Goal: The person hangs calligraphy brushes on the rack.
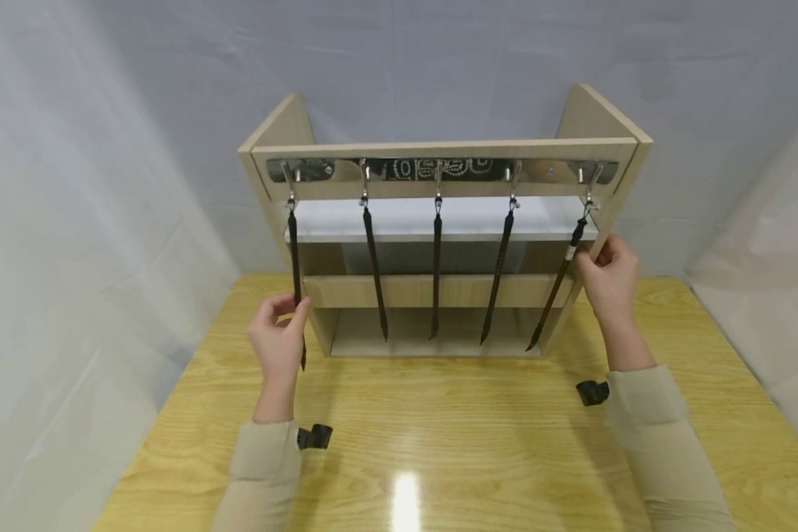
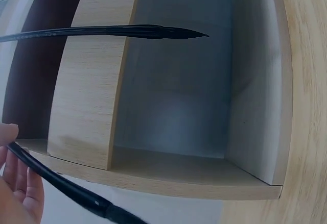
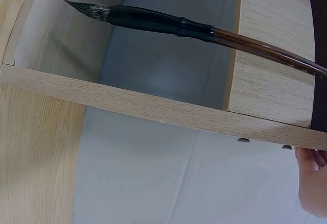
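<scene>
My left hand (image 1: 275,336) pinches the lower part of the leftmost dark ink brush (image 1: 295,255) between thumb and fingers. In the left wrist view this brush (image 2: 76,191) slants away from the fingertips, beside the shelf's left side. The wooden shelf (image 1: 399,292) carries a metal hook rail (image 1: 352,171). Several brushes hang from its hooks, tips down. My right hand (image 1: 612,277) is at the shelf's right side panel, thumb over its front edge and fingers curled outside. Close to the thumb hangs the rightmost brush (image 1: 558,281), brown-handled (image 3: 260,53); the right fingertips are partly cut off in the right wrist view.
The shelf stands on a wood-grain table (image 1: 399,421). Three more brushes hang between the outer two, including the middle brush (image 1: 437,277). A pale sheet (image 1: 399,74) hangs behind. Dark wrist cameras sit at the left cuff (image 1: 315,437) and right cuff (image 1: 593,393).
</scene>
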The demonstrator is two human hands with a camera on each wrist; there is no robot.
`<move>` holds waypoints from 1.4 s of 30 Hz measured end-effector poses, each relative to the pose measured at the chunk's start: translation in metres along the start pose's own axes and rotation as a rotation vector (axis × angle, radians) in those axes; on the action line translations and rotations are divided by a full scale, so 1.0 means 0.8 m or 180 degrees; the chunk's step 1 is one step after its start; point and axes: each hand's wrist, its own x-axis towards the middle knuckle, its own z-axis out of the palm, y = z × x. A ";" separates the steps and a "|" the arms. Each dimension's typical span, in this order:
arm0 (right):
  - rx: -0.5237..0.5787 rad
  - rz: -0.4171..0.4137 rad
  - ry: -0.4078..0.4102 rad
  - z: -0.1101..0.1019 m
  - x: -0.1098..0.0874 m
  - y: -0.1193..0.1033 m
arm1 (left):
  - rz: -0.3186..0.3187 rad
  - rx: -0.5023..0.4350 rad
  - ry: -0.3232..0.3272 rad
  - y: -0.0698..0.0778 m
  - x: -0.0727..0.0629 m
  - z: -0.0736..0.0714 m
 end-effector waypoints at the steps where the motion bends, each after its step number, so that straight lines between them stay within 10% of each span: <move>1: -0.0020 -0.0010 0.0001 0.000 0.000 0.001 | -0.0029 -0.0028 -0.0008 -0.001 0.000 0.002; 31: 0.0011 -0.0003 0.0021 -0.003 -0.004 -0.008 | -0.0072 -0.0423 -0.0381 -0.020 0.007 0.029; 42: 0.0007 -0.0051 0.0032 -0.001 -0.003 0.000 | -0.0029 -0.0387 -0.0424 0.008 0.002 0.027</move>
